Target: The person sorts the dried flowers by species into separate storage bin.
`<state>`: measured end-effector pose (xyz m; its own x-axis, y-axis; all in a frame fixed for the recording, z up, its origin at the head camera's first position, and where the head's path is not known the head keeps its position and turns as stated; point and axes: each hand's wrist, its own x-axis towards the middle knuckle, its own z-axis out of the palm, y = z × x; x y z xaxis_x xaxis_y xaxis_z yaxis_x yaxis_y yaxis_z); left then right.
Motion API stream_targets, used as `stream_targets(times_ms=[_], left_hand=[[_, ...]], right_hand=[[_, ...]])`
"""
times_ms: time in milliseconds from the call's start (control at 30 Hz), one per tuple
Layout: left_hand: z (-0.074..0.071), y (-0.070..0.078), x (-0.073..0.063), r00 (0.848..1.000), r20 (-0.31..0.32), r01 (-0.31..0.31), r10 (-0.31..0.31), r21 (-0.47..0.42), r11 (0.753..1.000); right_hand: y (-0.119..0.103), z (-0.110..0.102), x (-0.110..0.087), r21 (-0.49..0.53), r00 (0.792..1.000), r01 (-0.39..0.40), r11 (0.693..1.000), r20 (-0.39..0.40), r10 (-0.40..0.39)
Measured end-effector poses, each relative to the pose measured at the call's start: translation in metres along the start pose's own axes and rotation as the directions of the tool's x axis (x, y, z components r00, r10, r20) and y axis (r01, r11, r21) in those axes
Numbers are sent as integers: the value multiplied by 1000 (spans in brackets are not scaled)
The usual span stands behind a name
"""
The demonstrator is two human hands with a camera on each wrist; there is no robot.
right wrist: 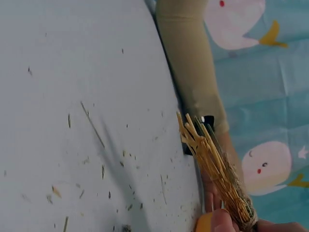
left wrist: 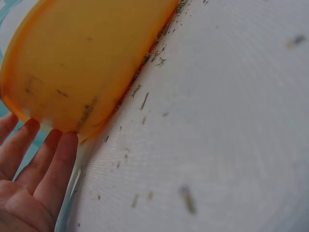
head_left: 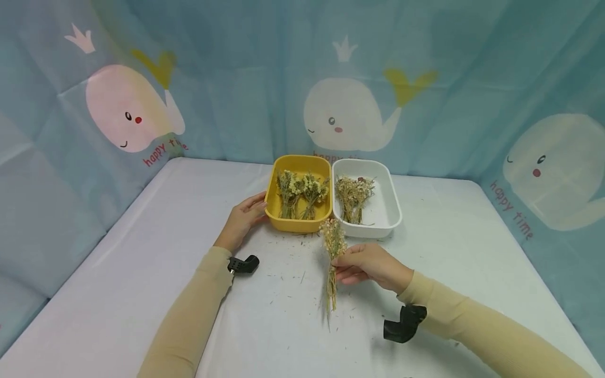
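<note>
A bunch of dried flowers (head_left: 333,244) with pale heads is pinched by the right hand (head_left: 373,265), in front of the two boxes. Its stems (right wrist: 212,164) show in the right wrist view, tied near the fingers. The left hand (head_left: 242,220) touches the left side of the yellow box (head_left: 295,226); in the left wrist view the straight fingertips (left wrist: 65,140) rest against the box wall. Yellowish dried bunches (head_left: 309,194) lie in the yellow box. Cream-coloured dried bunches (head_left: 354,197) lie at the left of the white box (head_left: 389,210), which stands beside the yellow one.
Bits of stem and leaf (head_left: 302,276) are scattered over the white table (head_left: 156,226). A blue curtain (head_left: 246,94) printed with whales surrounds the table's back and sides. Black wrist mounts sit on both sleeves (head_left: 189,310).
</note>
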<state>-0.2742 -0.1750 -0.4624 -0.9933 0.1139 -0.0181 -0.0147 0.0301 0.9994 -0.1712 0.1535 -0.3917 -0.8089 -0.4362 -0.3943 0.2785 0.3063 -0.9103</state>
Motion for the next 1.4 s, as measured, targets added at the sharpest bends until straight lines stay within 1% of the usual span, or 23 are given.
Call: stream_targets(times_ms=[167,267,400,533,700,867,1067,1300,1400], left_hand=[[1,2,-1,1000,0,0,0,-14,1000],[2,3,-1,1000,1,-1,1,-19,1000],[3,2,-1,1000,-2,-12,12,-13,1000],[2,1,-1,1000,-13,-5,5,-7,1000],[0,-1,-1,1000,-15,11,-11,-6,1000],[-2,-1,-3,1000,-8,11,-11,7,1000],[-1,1,-4,1000,-12,23,-23,11,1000],[2,1,1,1000,-12,-5,5,3,1000],[1,-1,2,1000,-21,0,1,15,1000]], right_hand=[[-3,-6,1,0,999,16,1000,-37,-16],[-5,-9,2,27,999,23,999,-35,-22],[-8,-16,4,70,998,35,997,-55,-32],[-11,-23,6,83,996,49,995,-78,-42],[-15,-30,7,95,993,65,993,-108,-54],[-20,-35,11,96,987,79,992,-150,-64],[-26,-44,15,89,984,78,993,-170,-62],[-33,-55,21,98,977,104,990,-194,-83],[-34,-56,24,104,977,108,989,-197,-86]])
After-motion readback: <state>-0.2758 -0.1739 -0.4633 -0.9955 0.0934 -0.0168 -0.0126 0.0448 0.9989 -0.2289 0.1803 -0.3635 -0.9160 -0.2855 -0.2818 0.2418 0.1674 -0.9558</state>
